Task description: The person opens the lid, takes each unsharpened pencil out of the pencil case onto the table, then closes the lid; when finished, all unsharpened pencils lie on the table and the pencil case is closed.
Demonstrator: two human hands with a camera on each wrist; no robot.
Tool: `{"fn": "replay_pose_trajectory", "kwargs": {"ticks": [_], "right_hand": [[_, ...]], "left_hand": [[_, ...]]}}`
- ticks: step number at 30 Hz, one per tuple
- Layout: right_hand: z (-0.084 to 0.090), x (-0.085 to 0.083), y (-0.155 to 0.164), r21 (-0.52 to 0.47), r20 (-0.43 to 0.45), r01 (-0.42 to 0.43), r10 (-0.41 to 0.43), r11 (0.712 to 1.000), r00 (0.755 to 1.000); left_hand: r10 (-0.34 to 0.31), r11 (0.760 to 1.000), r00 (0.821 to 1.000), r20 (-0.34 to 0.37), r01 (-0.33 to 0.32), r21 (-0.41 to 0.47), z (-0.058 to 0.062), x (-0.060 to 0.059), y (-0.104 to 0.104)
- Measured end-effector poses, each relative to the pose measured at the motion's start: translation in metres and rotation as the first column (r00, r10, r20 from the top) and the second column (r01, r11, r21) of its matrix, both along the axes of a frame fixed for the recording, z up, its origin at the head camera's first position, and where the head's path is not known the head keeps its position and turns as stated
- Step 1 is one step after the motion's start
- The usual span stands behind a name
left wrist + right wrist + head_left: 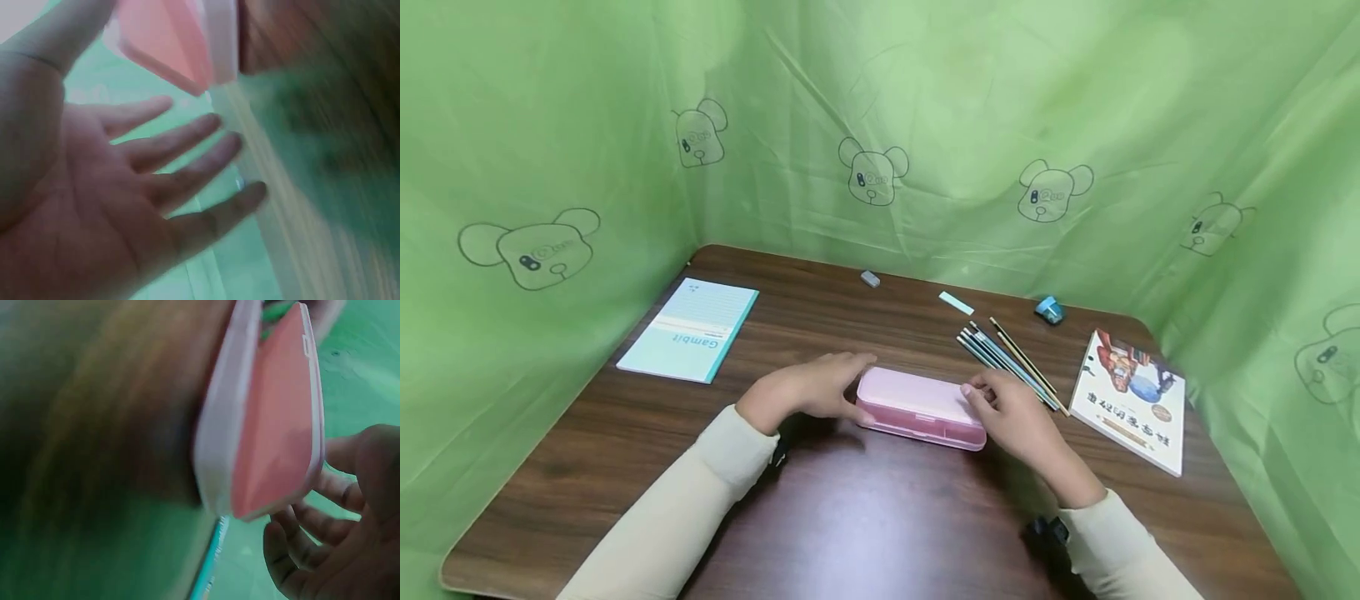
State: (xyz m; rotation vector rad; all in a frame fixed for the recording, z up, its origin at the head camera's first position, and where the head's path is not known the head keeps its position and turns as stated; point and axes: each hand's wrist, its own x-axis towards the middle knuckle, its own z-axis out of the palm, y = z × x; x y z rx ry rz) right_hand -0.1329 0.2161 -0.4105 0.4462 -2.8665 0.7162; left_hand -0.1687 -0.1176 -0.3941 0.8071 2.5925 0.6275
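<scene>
A pink pencil case (917,396) lies on the table between the two hands. Its lid stands partly raised, and the pink inside (278,419) shows in the right wrist view. My left hand (823,385) is at the case's left end, thumb by the front corner. In the left wrist view the fingers (187,178) are straight and spread, beside the case (169,44). My right hand (1011,412) is at the right end, thumb and fingertips touching the lid's edge. In the right wrist view its loosely bent fingers (319,522) lie along the lid's outer side.
Several pencils (1007,358) lie behind the right hand, near a white book (1131,400). A blue sharpener (1049,310), a pale strip (957,302) and an eraser (870,279) are farther back. A notebook (692,329) lies at left. Green curtains (955,108) surround the table.
</scene>
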Motion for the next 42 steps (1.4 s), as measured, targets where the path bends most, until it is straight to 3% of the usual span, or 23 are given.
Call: {"fn": "replay_pose_trajectory", "kwargs": {"ticks": [3, 6, 11, 16, 21, 29, 42], "right_hand": [[-0.006, -0.003, -0.008, 0.031, 0.01, 0.008, -0.008, 0.999, 1.0], [-0.011, -0.009, -0.017, 0.102, 0.05, 0.024, -0.029, 0.994, 0.998], [-0.016, -0.016, -0.028, 0.214, 0.126, 0.052, -0.081, 0.975, 0.989], [-0.024, -0.022, -0.033, 0.29, 0.168, 0.034, -0.086, 0.956, 0.982], [-0.028, -0.024, -0.036, 0.315, 0.206, 0.007, -0.076, 0.949, 0.976], [-0.03, -0.024, -0.037, 0.326, 0.253, -0.021, -0.066, 0.945, 0.965], [-0.031, -0.022, -0.039, 0.35, 0.266, -0.023, -0.075, 0.936, 0.961]], "left_hand": [[0.004, 1.0, 0.995, -0.101, -0.002, 0.025, -0.003, 0.003, 0.015], [0.023, 1.0, 0.977, -0.213, -0.024, -0.001, -0.009, 0.005, 0.036], [0.081, 0.993, 0.957, -0.28, -0.103, -0.066, -0.02, 0.002, 0.065], [0.133, 0.979, 0.96, -0.248, -0.165, -0.116, -0.032, -0.001, 0.075], [0.129, 0.979, 0.973, -0.191, -0.155, -0.131, -0.038, 0.0, 0.077], [0.108, 0.976, 0.986, -0.127, -0.129, -0.175, -0.034, 0.003, 0.077], [0.087, 0.968, 0.988, -0.124, -0.113, -0.224, -0.031, 0.005, 0.078]]}}
